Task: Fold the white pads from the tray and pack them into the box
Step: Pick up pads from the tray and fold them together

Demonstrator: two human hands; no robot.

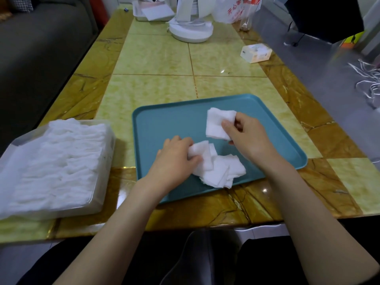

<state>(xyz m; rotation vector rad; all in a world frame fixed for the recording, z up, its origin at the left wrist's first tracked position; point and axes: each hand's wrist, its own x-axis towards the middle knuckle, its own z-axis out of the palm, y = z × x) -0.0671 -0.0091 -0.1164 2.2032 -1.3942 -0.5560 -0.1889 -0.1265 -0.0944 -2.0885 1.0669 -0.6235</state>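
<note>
A teal tray (160, 124) lies on the table in front of me. A loose pile of white pads (220, 171) sits near its front edge. My left hand (174, 159) rests on the pile's left side, fingers pinching a pad (197, 150). Further back over the tray, my right hand (248, 136) holds a single white pad (216, 122) by its right edge. At the left stands a clear plastic box (102, 194), filled with rows of folded white pads (59, 161).
A small tissue box (256, 53) sits at the far right of the green-and-brown tiled table (156, 58). A white round appliance (191, 31), a white tray (152, 13) and a plastic bag (234, 9) stand at the far end. A grey sofa (41, 48) runs along the left.
</note>
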